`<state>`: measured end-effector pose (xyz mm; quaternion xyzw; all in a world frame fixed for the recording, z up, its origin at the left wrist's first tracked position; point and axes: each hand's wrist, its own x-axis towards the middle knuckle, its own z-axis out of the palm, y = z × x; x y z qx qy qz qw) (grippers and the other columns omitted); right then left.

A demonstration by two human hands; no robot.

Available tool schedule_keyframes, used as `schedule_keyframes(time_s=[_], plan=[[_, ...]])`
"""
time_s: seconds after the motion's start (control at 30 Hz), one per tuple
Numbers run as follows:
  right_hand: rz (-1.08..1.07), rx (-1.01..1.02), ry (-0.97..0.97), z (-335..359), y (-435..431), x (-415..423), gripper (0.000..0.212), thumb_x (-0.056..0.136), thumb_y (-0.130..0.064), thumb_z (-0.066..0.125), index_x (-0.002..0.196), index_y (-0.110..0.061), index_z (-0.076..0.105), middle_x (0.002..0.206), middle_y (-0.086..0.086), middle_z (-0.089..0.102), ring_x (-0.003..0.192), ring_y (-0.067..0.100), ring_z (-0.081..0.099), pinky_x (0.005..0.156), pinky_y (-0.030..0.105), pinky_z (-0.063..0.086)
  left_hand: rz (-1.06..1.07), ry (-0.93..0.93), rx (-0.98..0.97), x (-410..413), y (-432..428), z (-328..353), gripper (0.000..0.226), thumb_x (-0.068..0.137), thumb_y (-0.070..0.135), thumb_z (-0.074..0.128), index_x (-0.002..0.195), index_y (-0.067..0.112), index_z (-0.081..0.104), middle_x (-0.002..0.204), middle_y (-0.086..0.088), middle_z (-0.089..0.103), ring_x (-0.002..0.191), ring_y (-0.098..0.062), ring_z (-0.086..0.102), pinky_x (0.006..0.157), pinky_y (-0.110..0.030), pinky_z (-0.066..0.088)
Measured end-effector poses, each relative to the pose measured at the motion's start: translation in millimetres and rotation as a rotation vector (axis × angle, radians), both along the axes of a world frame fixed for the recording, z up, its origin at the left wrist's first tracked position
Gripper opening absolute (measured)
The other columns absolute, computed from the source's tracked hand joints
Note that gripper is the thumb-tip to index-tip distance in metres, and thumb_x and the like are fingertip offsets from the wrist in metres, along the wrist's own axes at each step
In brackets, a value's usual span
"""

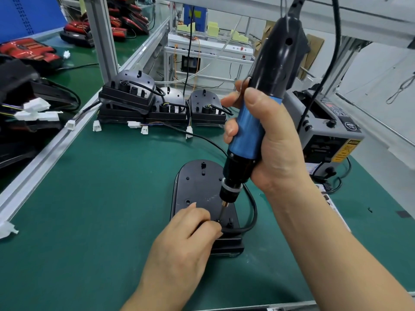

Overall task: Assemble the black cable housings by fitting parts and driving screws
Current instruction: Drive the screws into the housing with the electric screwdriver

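Observation:
A black cable housing lies flat on the green mat in front of me, its black cable looping off the right side. My right hand grips the blue-and-black electric screwdriver upright, and its bit touches the housing near its lower right. My left hand rests on the housing's near end, fingertips curled right at the bit tip. Whether they pinch a screw is hidden.
Several finished housings with white connectors stand stacked at the back of the mat. A grey tape dispenser sits at the right. Red-and-black parts lie on the left bench beyond an aluminium rail.

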<state>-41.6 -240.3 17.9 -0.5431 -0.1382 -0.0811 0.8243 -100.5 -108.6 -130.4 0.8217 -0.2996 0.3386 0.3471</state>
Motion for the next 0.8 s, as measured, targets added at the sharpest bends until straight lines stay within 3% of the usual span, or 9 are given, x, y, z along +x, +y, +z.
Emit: schedule_keyframes(time_s=[0.47, 0.8], plan=[[0.026, -0.018, -0.004, 0.6, 8.0, 0.0, 0.014, 0.08, -0.013, 0.058, 0.094, -0.013, 0.058, 0.073, -0.002, 0.065, 0.047, 0.012, 0.051, 0.049, 0.024, 0.042, 0.014, 0.027, -0.027, -0.8, 0.0, 1.7, 0.013, 0.085, 0.016, 0.061, 0.079, 0.007, 0.069, 0.088, 0.002, 0.052, 0.078, -0.019, 0.058, 0.101, -0.027, 0.044], [0.048, -0.051, -0.046, -0.2, 9.2, -1.4, 0.013, 0.079, -0.013, 0.058, 0.092, -0.013, 0.059, 0.08, 0.001, 0.068, 0.048, 0.015, 0.052, 0.05, 0.026, 0.044, 0.015, 0.056, -0.006, -0.6, 1.6, 3.8, 0.016, 0.085, 0.017, 0.06, 0.079, 0.006, 0.07, 0.081, -0.003, 0.059, 0.074, -0.019, 0.057, 0.099, -0.029, 0.046]])
